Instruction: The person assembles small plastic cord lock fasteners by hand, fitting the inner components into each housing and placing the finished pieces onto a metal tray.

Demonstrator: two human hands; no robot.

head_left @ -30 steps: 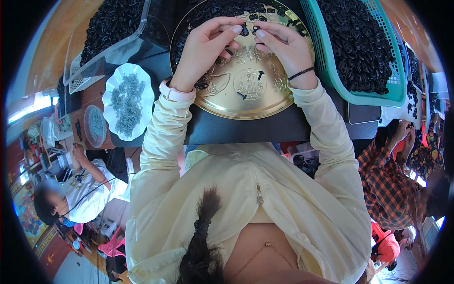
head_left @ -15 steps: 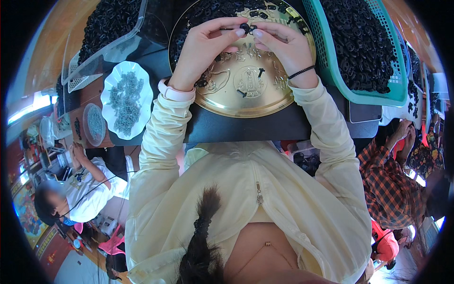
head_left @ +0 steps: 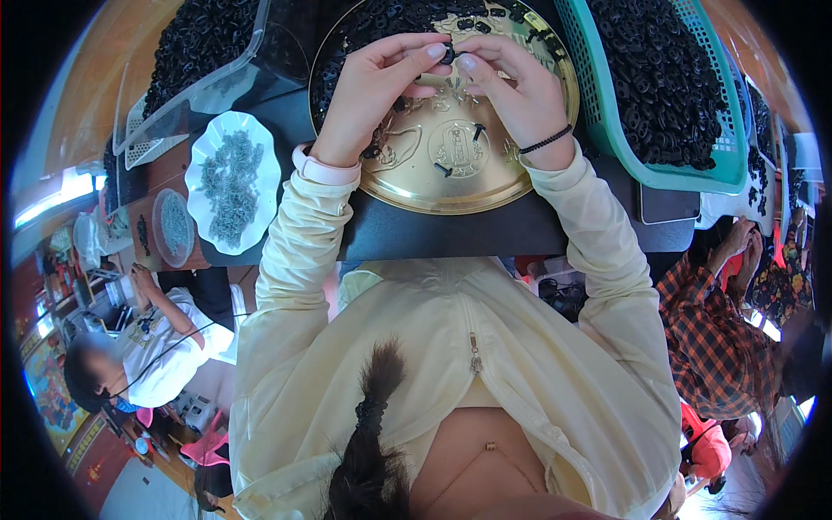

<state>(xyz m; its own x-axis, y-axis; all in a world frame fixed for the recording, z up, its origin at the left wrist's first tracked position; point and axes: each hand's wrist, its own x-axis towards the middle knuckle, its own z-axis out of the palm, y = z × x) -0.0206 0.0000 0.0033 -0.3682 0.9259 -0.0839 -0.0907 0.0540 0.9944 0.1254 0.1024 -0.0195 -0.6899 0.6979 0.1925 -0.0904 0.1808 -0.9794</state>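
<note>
Above a round gold tray (head_left: 407,195), my left hand (head_left: 381,82) pinches a small black plastic part (head_left: 448,55) between thumb and fingertips. My right hand (head_left: 517,91) meets it from the other side, its thumb and forefinger pressed together beside that part. Whatever the right fingertips grip is too small and too covered to name. Many loose black parts (head_left: 381,26) lie over the far and left side of the tray. Two small black pieces rest nearer me, one of them a T-shaped piece (head_left: 478,131).
A green basket (head_left: 598,130) heaped with black parts stands at the right. At the left are a clear bin (head_left: 251,52) of black parts, a scalloped white dish (head_left: 267,156) of small greyish pieces and a round tub (head_left: 173,230). Other people sit at both sides.
My right hand has shifted slightly left, with its wrist lower. The black part has turned a little in my left fingertips, and the small piece at my right fingertips shows less.
</note>
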